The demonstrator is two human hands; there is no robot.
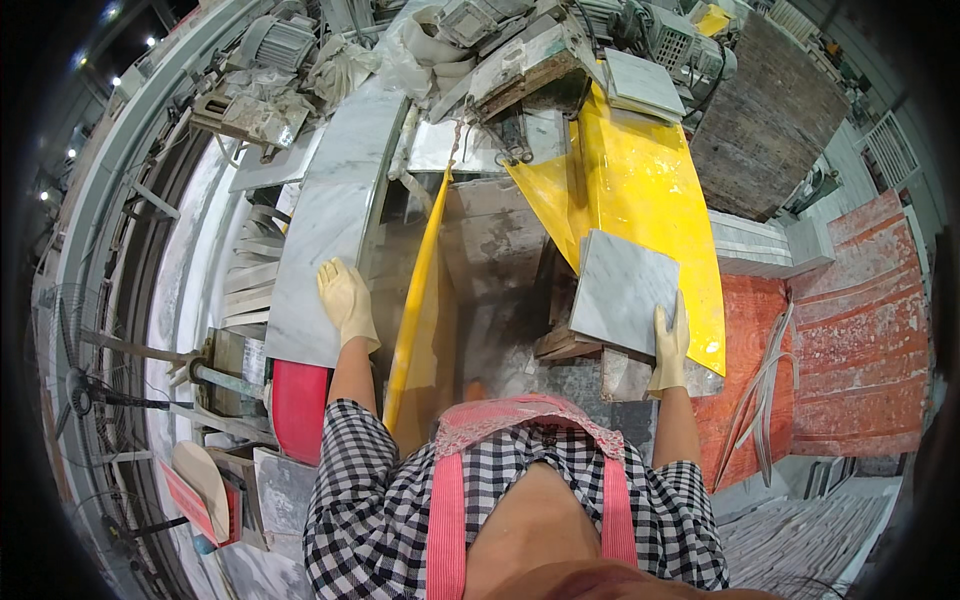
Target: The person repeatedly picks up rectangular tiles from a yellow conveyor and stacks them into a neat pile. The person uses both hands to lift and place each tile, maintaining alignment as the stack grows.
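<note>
Seen from above, at a stone-cutting bench. Long slab of pale grey veined marble (pixel 325 215) lying flat along the left side of the bench, probably placed so to slide along the bench toward the machine (pixel 520 60) at the far end. Left hand (pixel 347 300), in a cream rubber glove, laid flat on the near end of this slab, fingers stretched and together, palm down; pressing or steadying, not gripping. Red cylinder-like object (pixel 299 405) just under the near edge of the slab, perhaps a support, not sure.

Smaller square tile of grey marble (pixel 622 290) on the right side, tilted a little and resting over some dark wooden blocks (pixel 565 345), partly over the glossy yellow sheet (pixel 640 190) that slopes down from the machine. Blocks likely there to keep the tile raised from the wet surface. Right hand (pixel 670 340), also gloved, at the near right corner of the tile, fingers pointing up along its edge and thumb at the side; closed lightly on the edge, holding the corner, though underside of the grip hidden.

Between both hands, a long yellow strip (pixel 420 290) running from the machine toward the body, and a wet grey bench surface (pixel 490 270). Red-brown stone slabs (pixel 860 330) stacked well apart at the right.
</note>
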